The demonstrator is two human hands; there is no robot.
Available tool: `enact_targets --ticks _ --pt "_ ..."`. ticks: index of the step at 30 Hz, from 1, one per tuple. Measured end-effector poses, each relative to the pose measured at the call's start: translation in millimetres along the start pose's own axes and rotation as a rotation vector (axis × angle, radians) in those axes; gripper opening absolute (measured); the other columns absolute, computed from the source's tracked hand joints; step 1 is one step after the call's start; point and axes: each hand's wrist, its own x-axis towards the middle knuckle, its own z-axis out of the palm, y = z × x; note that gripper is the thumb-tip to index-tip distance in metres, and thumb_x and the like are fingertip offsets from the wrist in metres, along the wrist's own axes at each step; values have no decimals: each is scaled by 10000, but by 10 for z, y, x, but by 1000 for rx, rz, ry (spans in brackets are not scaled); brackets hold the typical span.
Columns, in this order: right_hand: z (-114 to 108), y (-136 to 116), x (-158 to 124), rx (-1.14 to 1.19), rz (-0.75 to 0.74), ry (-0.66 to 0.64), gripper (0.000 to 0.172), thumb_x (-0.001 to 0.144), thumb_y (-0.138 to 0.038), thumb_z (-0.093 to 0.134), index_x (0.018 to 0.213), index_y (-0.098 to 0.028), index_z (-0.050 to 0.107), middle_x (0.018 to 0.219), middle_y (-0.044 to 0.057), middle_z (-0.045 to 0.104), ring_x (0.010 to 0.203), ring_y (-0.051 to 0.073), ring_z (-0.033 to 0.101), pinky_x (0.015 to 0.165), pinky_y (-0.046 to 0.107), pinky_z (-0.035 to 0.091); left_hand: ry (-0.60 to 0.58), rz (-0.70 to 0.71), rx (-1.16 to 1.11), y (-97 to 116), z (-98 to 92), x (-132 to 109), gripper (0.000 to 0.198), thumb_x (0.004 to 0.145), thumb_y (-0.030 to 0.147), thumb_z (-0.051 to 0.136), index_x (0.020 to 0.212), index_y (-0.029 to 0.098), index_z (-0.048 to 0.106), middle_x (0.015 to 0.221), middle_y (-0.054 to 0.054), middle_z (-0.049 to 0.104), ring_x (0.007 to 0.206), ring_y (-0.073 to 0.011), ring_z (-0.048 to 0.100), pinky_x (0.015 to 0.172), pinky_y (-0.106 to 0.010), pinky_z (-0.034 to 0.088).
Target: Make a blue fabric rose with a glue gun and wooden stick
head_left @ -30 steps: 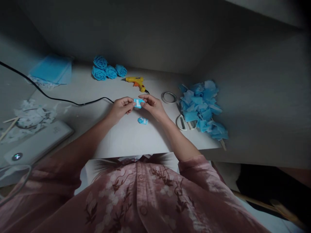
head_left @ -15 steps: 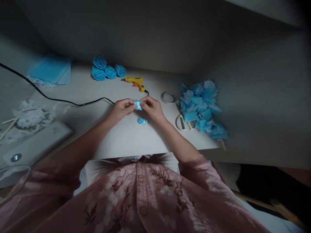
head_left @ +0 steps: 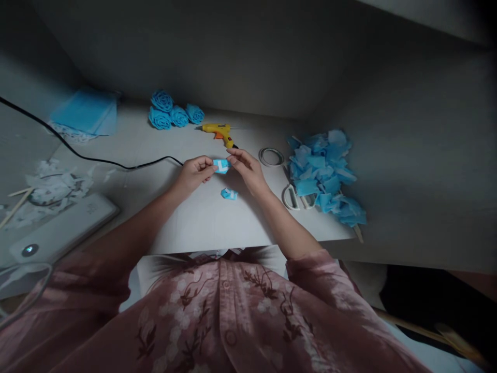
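Note:
Between my two hands is a small blue petal piece [head_left: 221, 166] with white strips on it, perhaps folded. My left hand [head_left: 196, 172] pinches its left end between thumb and fingers. At the piece's upper right corner, my right hand [head_left: 248, 168] grips with thumb and fingertips. A second small blue and white folded piece [head_left: 229, 194] lies on the table just below. Beyond my hands rests a yellow glue gun [head_left: 217, 129] with an orange trigger, its nozzle pointing left.
Several blue fabric roses [head_left: 165, 110] sit at the back. A stack of blue sheets [head_left: 87, 111] is far left, near white scraps [head_left: 58, 186] and a white power bank-like box [head_left: 66, 225]. Right are a tape ring [head_left: 271, 157], scissors [head_left: 290, 198] and a blue scrap pile [head_left: 322, 166]. A black cord [head_left: 128, 167] crosses leftward.
My right hand has shifted its grip up to the piece's upper right corner, its fingers straighter. More of the blue piece and its white strips shows. The view has moved slightly.

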Motion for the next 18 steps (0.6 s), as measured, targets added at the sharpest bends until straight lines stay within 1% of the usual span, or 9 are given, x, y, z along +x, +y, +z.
enact_targets --ticks 3,6,9,11,14,16,18 --pt "-2 4 -7 20 -10 -32 467 867 -604 751 1192 -271 722 1029 55 685 1000 209 636 931 402 549 -11 7 0 0 2 -2 246 686 327 799 704 194 593 520 36 543 461 -85 442 449 -223 307" --pt "11 24 -1 29 -28 -79 521 834 -627 771 1209 -271 712 1009 47 671 968 200 619 910 389 553 -35 13 8 3 9 -9 239 680 326 796 710 191 601 519 43 534 458 -79 431 450 -218 303" --pt "21 37 10 -7 -37 -84 584 791 -638 798 1239 -276 700 1059 52 677 989 202 611 905 370 551 -54 9 14 3 13 -11 238 665 317 796 705 190 598 515 49 530 457 -74 425 449 -212 302" --pt "15 32 16 -21 -55 -45 598 785 -626 804 1260 -280 688 1128 60 677 1019 203 607 906 360 545 -29 -2 -8 2 11 -3 254 662 318 798 708 194 581 510 51 533 453 -76 430 446 -209 299" --pt "2 10 16 -9 -69 33 550 832 -611 757 1258 -273 679 1156 60 678 1048 205 610 916 355 531 38 -21 -96 5 0 21 292 669 340 803 729 206 551 507 55 541 443 -81 434 441 -210 293" --pt "9 -9 7 4 -31 52 490 844 -605 736 1189 -259 700 1092 49 686 1014 200 616 898 349 525 59 -27 -171 15 -11 35 316 667 353 814 736 210 540 502 58 534 444 -85 437 444 -213 297" --pt "37 -31 -12 26 39 33 439 826 -595 744 1086 -242 722 1003 33 686 938 186 612 850 334 520 59 -21 -232 30 -21 38 328 678 359 822 733 208 536 508 57 530 464 -88 455 460 -212 314"
